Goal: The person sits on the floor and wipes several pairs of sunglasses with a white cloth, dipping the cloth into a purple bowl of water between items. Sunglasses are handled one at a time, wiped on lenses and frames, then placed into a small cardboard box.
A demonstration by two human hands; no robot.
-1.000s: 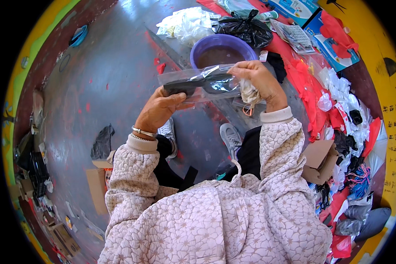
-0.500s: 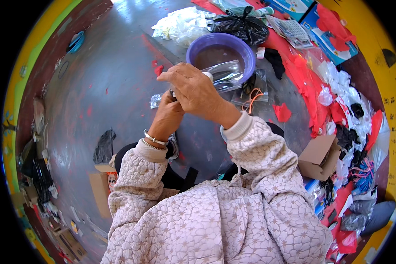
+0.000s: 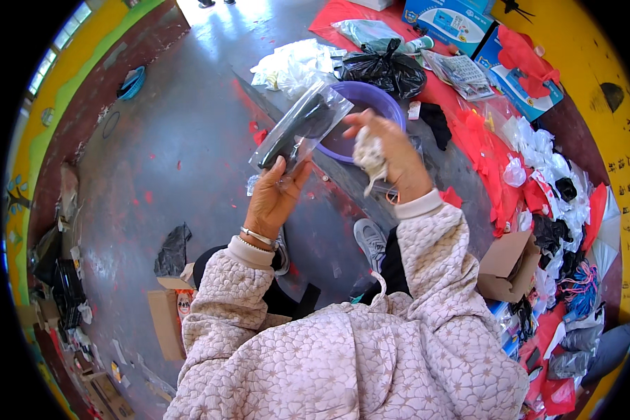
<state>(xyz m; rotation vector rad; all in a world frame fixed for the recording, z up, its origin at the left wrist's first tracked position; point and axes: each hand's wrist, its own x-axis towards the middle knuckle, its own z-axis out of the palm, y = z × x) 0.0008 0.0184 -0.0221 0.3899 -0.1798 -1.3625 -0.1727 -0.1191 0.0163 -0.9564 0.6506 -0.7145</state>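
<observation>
My left hand point(image 3: 269, 203) grips the lower end of a clear plastic packet point(image 3: 322, 105) that tilts up and to the right. Long dark items show inside it; their kind I cannot make out. Apart from it, to the right, my right hand point(image 3: 402, 161) holds a crumpled whitish cloth point(image 3: 369, 155), smeared a little by motion. The cloth hangs down from the palm, while the index finger points left. Behind both hands stands a purple basin point(image 3: 397, 105), partly covered by the packet and the right hand.
A black plastic bag point(image 3: 388, 73) and white plastic bags point(image 3: 294, 66) lie beyond the basin. Red cloth point(image 3: 490, 175) and plastic scraps run along the right. An open cardboard box point(image 3: 507, 255) sits at my right, another cardboard box point(image 3: 164, 322) at my left.
My hands have drawn apart, the right one moving right. The packet, which pointed right over the basin, now slants upward from my left hand. The whitish cloth has come into fuller view.
</observation>
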